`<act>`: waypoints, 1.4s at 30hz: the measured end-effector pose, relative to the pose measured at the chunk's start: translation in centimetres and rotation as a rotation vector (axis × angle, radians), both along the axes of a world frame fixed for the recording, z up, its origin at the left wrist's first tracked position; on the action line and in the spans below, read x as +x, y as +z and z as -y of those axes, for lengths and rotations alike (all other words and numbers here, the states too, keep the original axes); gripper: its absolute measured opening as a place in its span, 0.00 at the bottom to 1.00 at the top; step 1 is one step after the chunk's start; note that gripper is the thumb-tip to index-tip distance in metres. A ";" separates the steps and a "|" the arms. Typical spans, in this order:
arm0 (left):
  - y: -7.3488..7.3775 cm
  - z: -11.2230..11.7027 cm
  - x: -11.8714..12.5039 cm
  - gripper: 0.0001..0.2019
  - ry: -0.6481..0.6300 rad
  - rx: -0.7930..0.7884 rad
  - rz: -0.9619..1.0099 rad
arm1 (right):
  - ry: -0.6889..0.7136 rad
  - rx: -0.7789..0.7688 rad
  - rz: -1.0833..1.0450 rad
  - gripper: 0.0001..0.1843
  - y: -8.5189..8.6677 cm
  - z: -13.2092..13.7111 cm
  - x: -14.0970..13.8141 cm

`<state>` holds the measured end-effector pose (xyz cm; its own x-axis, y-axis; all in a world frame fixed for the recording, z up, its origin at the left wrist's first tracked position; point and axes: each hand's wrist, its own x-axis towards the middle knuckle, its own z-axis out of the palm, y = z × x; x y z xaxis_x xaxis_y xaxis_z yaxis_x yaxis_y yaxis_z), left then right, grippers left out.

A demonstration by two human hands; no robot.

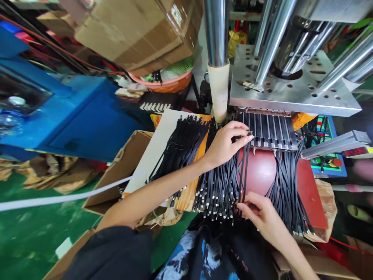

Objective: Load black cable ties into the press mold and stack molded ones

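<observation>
My left hand [225,144] pinches the upper end of a black flat cable [246,167] beside the left edge of the slotted metal mould [268,130]. Lower down, my right hand [259,210] has its fingers closed around the cable's lower end. The strand runs nearly straight between both hands; whether it is one cable or two I cannot tell. Under my left wrist lies a thick bunch of black cables [217,190] with metal plug tips. Another bunch of cables [287,186] hangs over the red board [262,171] on the right.
More black cables [183,140] lie on a white sheet [154,144] at left. Above the mould stand a drilled steel plate [294,97] and polished columns [216,35]. A control panel [328,144] is at right. Cardboard boxes [125,159] and a blue machine [84,112] stand left.
</observation>
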<state>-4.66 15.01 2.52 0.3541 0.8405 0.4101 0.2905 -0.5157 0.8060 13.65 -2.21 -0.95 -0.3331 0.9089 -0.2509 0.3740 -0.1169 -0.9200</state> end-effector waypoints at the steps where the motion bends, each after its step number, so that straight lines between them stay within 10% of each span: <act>1: -0.8 -1.5 0.1 0.08 0.011 0.013 -0.036 | 0.019 0.022 0.035 0.20 0.7 -0.9 0.8; 8: -4.2 -9.3 1.1 0.07 0.179 0.061 -0.191 | -0.121 0.376 0.072 0.25 4.8 -15.3 3.4; 12: -4.2 -7.7 -0.9 0.16 0.189 0.140 -0.185 | -0.079 0.412 0.078 0.24 4.3 -21.7 1.9; 16: -3.8 -4.1 -3.8 0.20 -0.130 0.443 -0.352 | -0.013 0.519 0.166 0.21 3.1 -24.4 1.1; 19: -3.6 -3.0 -4.8 0.18 -0.291 0.604 -0.531 | -0.013 0.521 0.183 0.18 2.2 -25.3 1.1; 26: -3.2 -2.4 -3.6 0.16 -0.195 0.723 -0.784 | -0.127 0.502 0.157 0.15 1.3 -25.5 1.4; 35: -2.4 0.5 -1.4 0.25 -0.057 0.513 -0.917 | -0.328 0.504 0.283 0.10 2.4 -23.9 0.9; 42: -2.0 0.8 -0.8 0.32 -0.067 0.370 -0.870 | 0.041 0.779 0.922 0.29 2.9 -17.6 2.0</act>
